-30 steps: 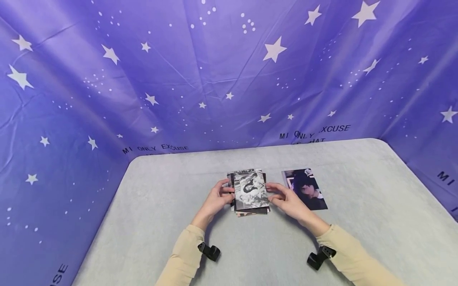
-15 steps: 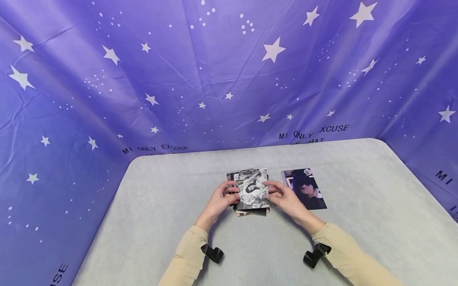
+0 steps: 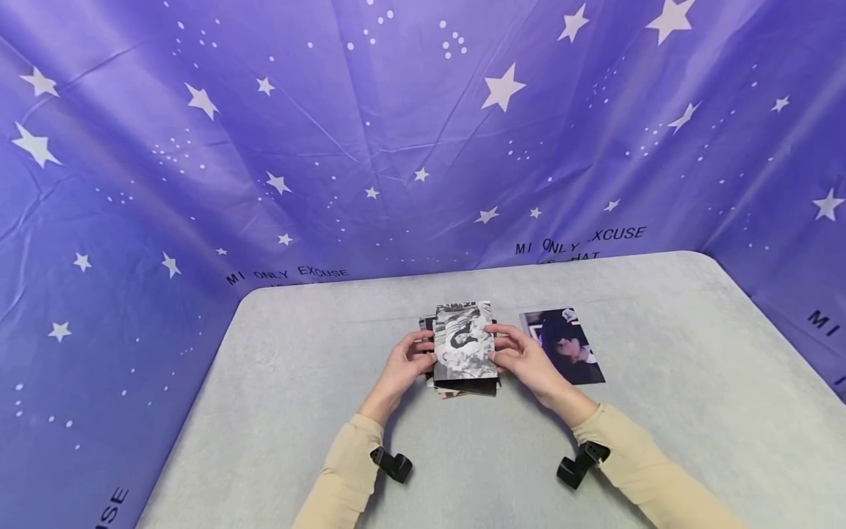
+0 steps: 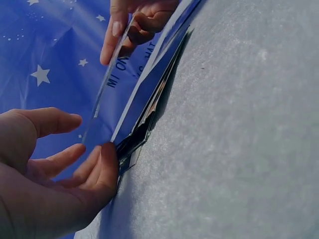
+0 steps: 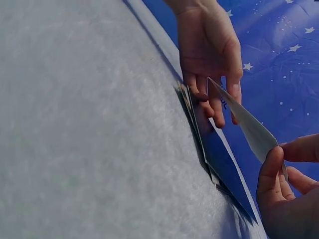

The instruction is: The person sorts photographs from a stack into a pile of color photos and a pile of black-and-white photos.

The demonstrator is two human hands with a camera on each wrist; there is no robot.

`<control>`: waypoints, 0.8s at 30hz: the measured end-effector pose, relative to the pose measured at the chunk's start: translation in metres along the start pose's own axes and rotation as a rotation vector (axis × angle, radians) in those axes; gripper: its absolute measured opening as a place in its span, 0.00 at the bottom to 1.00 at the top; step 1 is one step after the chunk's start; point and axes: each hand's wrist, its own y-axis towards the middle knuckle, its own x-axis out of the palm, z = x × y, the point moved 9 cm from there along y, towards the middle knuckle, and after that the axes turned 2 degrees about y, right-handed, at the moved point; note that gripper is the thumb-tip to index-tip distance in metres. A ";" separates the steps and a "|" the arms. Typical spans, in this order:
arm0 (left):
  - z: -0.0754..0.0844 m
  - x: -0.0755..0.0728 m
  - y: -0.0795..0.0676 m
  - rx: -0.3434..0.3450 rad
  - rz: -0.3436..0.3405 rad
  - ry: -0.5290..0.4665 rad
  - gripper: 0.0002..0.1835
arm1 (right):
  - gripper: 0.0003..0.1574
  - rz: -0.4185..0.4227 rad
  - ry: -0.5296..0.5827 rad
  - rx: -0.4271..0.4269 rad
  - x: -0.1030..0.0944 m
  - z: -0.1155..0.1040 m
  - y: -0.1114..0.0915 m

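A black-and-white photo card (image 3: 463,342) is raised over a loose stack of photo cards (image 3: 468,387) in the middle of the table. My right hand (image 3: 529,364) pinches its right edge between thumb and fingers. In the right wrist view the lifted card (image 5: 254,132) stands tilted, apart from the stack (image 5: 197,129). My left hand (image 3: 402,364) is at the left side, thumb and fingers spread around the card's far end without visibly gripping it. In the left wrist view that hand's lower fingertips (image 4: 108,159) touch the edge of the stack (image 4: 149,112).
A single colour photo card (image 3: 567,349) lies flat to the right, beside my right hand. The grey table (image 3: 297,411) meets a purple star-printed curtain (image 3: 396,132) at its back edge. A black wrist camera (image 3: 393,464) is strapped to each beige sleeve.
The black-and-white card first shifted slightly right on the stack, then rose and moved away from me in my right hand. My left fingers reached over the card's edge, then drew back left.
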 end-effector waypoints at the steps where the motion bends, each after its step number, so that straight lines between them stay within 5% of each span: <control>1: -0.004 0.000 0.002 0.001 0.003 -0.007 0.27 | 0.34 -0.004 0.001 0.001 0.001 0.000 0.000; 10: -0.008 -0.003 0.005 0.001 0.025 -0.069 0.30 | 0.34 -0.015 -0.028 0.029 0.003 0.000 0.003; 16: -0.016 -0.006 0.003 -0.040 0.002 -0.212 0.31 | 0.34 -0.020 -0.056 0.024 0.005 -0.001 0.010; 24: -0.019 -0.017 0.001 -0.050 -0.024 -0.266 0.31 | 0.28 -0.016 -0.121 -0.058 0.015 -0.008 0.022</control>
